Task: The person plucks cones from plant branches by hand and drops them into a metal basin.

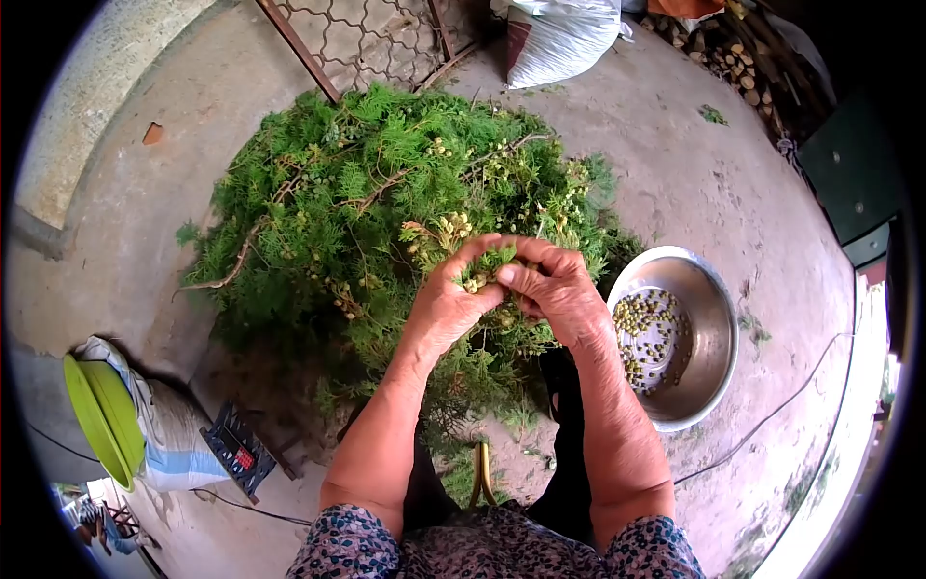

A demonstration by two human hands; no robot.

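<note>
A large heap of green conifer branches (386, 183) with small pale cones covers the floor in front of me. Over its near side, my left hand (455, 294) grips a small green sprig (489, 262) bearing pale cones. My right hand (559, 294) meets it there, its thumb and fingers closed at the same sprig's cones. To the right of my right hand stands a metal basin (709, 338), with small green and yellowish cones (648, 333) lying on its bottom.
A lime-green basin (106, 420) leans by a white sack (178, 439) and a dark stool (238, 451) at left. A metal mesh frame (362, 43) and full white sack (564, 43) stand beyond the heap. Firewood (738, 68) lies top right; a cable (772, 415) crosses the floor.
</note>
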